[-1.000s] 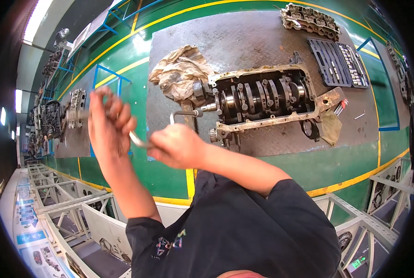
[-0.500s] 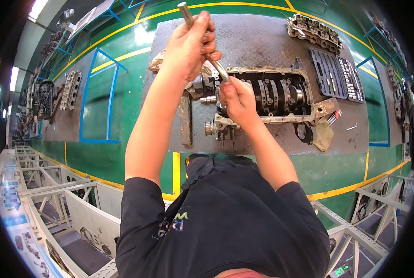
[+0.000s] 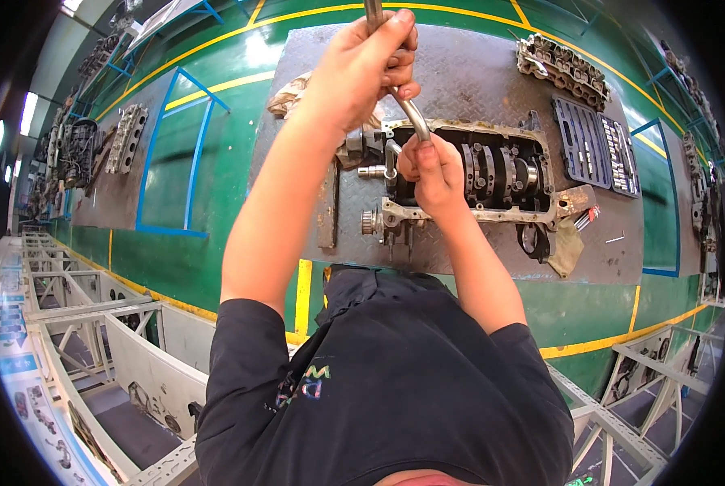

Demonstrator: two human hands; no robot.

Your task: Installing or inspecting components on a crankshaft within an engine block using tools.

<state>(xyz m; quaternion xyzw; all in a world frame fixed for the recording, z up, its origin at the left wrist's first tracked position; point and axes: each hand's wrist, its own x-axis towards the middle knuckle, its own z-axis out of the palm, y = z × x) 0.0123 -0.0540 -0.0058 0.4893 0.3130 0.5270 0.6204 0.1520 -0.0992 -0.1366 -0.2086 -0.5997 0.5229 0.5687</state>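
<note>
My left hand (image 3: 372, 71) is wrapped round the upper part of a long bent metal bar (image 3: 414, 117), like a wrench handle. Lower down, my right hand (image 3: 437, 173) closes round the bar near its bend, over the left end of an engine block (image 3: 484, 215). The block lies with its open side up, and the crankshaft (image 3: 521, 173) and its bearing caps show inside. A shaft stub (image 3: 370, 171) and a toothed gear (image 3: 369, 221) stick out at the block's left side. My right hand hides the bar's lower end, so what it fits onto cannot be made out.
An open socket set case (image 3: 577, 144) and a cylinder head (image 3: 563, 71) lie on the metal-topped table (image 3: 459, 61) at the right. A khaki cloth (image 3: 566, 249) sits by the block's near right corner. At the left are a rusty bar (image 3: 327, 212) and a crumpled rag (image 3: 288, 97).
The bar's upper end has swung right, carried by my left hand. My right hand has shifted slightly right and stays closed round the bar. The whole view has shifted a little too.
</note>
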